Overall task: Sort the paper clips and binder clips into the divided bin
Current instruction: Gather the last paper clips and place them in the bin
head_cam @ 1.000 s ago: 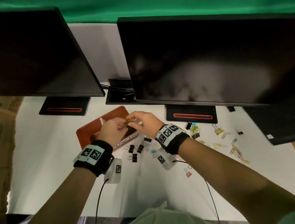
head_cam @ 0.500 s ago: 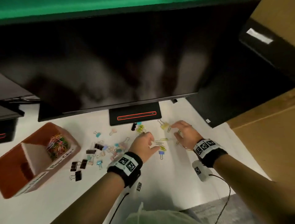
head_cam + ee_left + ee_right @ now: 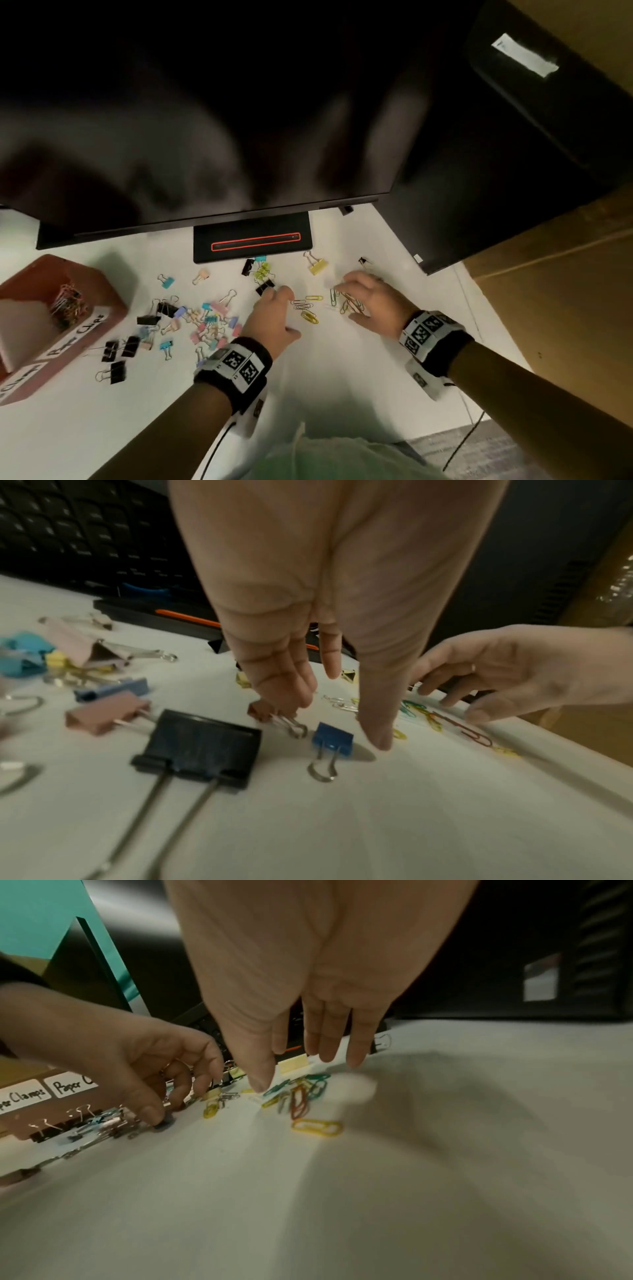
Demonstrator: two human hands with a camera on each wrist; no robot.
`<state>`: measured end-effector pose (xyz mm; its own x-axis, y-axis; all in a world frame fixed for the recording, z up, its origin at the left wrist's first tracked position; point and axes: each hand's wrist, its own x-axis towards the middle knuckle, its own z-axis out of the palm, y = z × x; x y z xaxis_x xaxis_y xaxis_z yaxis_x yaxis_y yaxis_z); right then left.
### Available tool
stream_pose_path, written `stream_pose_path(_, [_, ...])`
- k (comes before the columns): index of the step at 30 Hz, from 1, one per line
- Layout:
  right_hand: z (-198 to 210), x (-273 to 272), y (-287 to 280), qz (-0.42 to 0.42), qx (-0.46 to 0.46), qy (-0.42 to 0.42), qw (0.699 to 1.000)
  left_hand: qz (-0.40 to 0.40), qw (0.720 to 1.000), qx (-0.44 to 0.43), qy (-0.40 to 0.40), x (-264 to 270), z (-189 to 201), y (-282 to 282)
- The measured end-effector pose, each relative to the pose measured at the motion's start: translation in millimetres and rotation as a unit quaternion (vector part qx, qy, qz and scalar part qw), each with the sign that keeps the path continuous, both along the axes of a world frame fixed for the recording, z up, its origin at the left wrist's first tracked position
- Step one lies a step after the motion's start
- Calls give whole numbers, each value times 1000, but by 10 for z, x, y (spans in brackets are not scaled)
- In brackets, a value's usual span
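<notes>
Paper clips (image 3: 344, 303) loose near tabletop's right edge, bracketed by right hand (image 3: 371, 299) and left hand (image 3: 272, 317), both spread wide and holding nothing, apparently to rake them together for divided bin (image 3: 113, 308) at left edge.

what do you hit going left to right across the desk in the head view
divided bin → black binder clips → pastel binder clip pile → left hand → loose paper clips → right hand
</notes>
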<state>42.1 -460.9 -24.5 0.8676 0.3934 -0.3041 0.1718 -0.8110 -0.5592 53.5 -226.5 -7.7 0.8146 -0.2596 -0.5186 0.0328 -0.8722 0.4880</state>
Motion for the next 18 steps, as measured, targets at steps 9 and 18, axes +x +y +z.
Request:
stream_pose_path(9, [33,-147,-123,-105,17,93,990,-64,996,35,-47,69,-90,-201])
stream_pose_path(18, [43,16,143,-43,-21,18,999,-58,996,-21,-70,36,-134,-277])
